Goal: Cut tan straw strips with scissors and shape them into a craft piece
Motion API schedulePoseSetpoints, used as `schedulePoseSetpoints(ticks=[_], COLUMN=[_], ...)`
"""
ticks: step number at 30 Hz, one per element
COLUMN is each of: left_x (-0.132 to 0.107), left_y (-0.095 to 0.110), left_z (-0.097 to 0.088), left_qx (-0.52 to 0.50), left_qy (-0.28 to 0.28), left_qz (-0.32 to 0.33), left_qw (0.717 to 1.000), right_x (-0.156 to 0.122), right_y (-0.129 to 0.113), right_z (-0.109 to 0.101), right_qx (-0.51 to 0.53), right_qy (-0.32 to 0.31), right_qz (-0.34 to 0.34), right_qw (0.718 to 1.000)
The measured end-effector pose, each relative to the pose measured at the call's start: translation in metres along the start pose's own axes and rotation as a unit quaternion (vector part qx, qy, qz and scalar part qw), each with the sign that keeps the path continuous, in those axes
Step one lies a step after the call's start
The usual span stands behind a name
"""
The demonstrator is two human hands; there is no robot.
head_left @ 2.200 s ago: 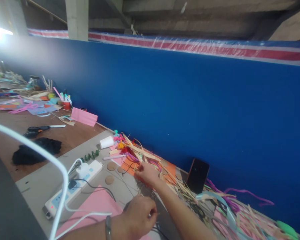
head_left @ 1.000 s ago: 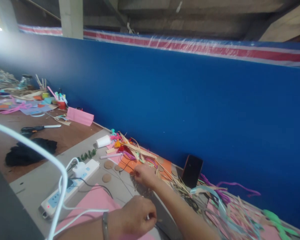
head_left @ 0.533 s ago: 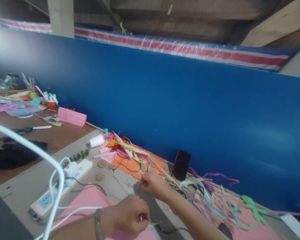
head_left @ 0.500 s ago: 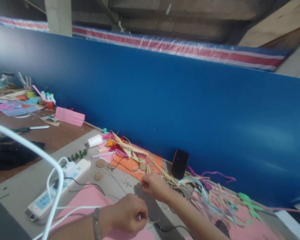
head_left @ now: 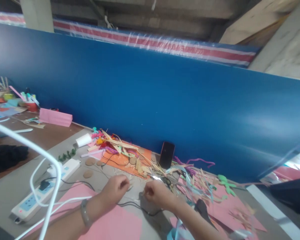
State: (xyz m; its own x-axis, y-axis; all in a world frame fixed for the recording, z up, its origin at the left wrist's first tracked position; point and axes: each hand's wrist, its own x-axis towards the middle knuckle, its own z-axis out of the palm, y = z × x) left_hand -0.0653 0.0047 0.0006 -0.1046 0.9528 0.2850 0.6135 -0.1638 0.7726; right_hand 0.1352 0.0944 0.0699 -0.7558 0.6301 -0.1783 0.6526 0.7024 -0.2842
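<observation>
My left hand (head_left: 116, 188) is closed in a loose fist over the grey table, its wrist wearing a bangle. My right hand (head_left: 156, 194) is also closed, pinching something thin that I cannot make out. The two hands sit a short gap apart above a black cable (head_left: 140, 208). Just behind them lies a heap of straw strips and coloured ribbons (head_left: 182, 180) on an orange sheet (head_left: 120, 161).
A blue partition wall (head_left: 165, 106) runs along the table's far edge. A black phone (head_left: 166, 155) leans against it. A white power strip (head_left: 43, 190) with white cables lies left, a pink sheet (head_left: 110, 223) in front, and cardboard discs (head_left: 90, 161) nearby.
The view has swung right. My left hand rose from the near pink sheet toward my right hand; my right hand drew back from the straw heap. Both now sit close together.
</observation>
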Motion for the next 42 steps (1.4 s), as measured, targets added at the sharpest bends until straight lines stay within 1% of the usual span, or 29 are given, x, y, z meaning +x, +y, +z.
schedulePoseSetpoints(ticks=[2, 5, 7, 9, 11, 12, 16, 18, 20, 23, 25, 26, 28, 32, 34, 36, 38, 40, 42], left_x=[0.001, 0.001, 0.001, 0.0, -0.001, -0.001, 0.001, 0.003, 0.003, 0.001, 0.0, 0.001, 0.002, 0.006, 0.008, 0.01, 0.011, 0.011, 0.011], left_y=[-0.003, -0.003, -0.002, -0.001, -0.002, -0.003, -0.007, -0.007, -0.005, -0.001, 0.002, 0.003, 0.004, -0.002, -0.007, -0.013, -0.017, -0.018, -0.017], left_z=[0.0, -0.002, -0.002, -0.003, -0.002, -0.002, -0.001, -0.002, -0.003, -0.004, -0.005, -0.006, -0.007, -0.007, -0.006, -0.005, -0.005, -0.006, -0.007], left_qx=[-0.002, 0.0, 0.013, 0.026, 0.031, 0.032, 0.033, 0.025, 0.01, -0.007, -0.008, -0.008, -0.007, -0.003, -0.01, -0.025, -0.04, -0.044, -0.039], left_qy=[0.011, 0.006, -0.009, -0.037, -0.06, -0.06, -0.001, 0.018, 0.012, -0.03, -0.037, -0.027, 0.011, 0.087, 0.108, 0.12, 0.124, 0.118, 0.109], left_qz=[-0.001, 0.025, 0.043, 0.052, 0.049, 0.041, -0.005, -0.009, 0.003, 0.034, 0.046, 0.046, 0.035, -0.001, -0.013, -0.02, -0.022, -0.02, -0.017], left_qw=[1.0, 1.0, 0.999, 0.998, 0.997, 0.997, 0.999, 0.999, 1.0, 0.999, 0.998, 0.999, 0.999, 0.996, 0.994, 0.992, 0.991, 0.992, 0.993], right_x=[-0.002, -0.004, -0.005, -0.005, -0.004, -0.002, 0.009, 0.017, 0.025, 0.037, 0.044, 0.047, 0.051, 0.056, 0.06, 0.064, 0.066, 0.066, 0.064], right_y=[0.0, 0.0, 0.0, -0.001, -0.002, -0.001, 0.005, 0.01, 0.014, 0.019, 0.022, 0.022, 0.022, 0.013, 0.009, 0.006, 0.005, 0.004, 0.003], right_z=[0.0, 0.003, 0.005, 0.007, 0.01, 0.011, 0.015, 0.017, 0.02, 0.023, 0.024, 0.024, 0.025, 0.032, 0.035, 0.036, 0.035, 0.033, 0.031], right_qx=[0.016, 0.035, 0.048, 0.064, 0.086, 0.099, 0.145, 0.167, 0.195, 0.244, 0.278, 0.295, 0.331, 0.399, 0.423, 0.439, 0.449, 0.455, 0.456], right_qy=[-0.005, -0.007, -0.007, -0.007, -0.007, -0.007, 0.013, 0.03, 0.034, 0.026, 0.028, 0.03, 0.023, -0.031, -0.038, -0.033, -0.042, -0.056, -0.047], right_qz=[-0.001, 0.004, 0.008, 0.008, 0.004, 0.002, 0.002, 0.004, 0.002, 0.003, 0.009, 0.013, 0.021, 0.025, 0.027, 0.029, 0.028, 0.027, 0.029], right_qw=[1.0, 0.999, 0.999, 0.998, 0.996, 0.995, 0.989, 0.986, 0.98, 0.969, 0.96, 0.955, 0.943, 0.916, 0.905, 0.898, 0.892, 0.888, 0.888])
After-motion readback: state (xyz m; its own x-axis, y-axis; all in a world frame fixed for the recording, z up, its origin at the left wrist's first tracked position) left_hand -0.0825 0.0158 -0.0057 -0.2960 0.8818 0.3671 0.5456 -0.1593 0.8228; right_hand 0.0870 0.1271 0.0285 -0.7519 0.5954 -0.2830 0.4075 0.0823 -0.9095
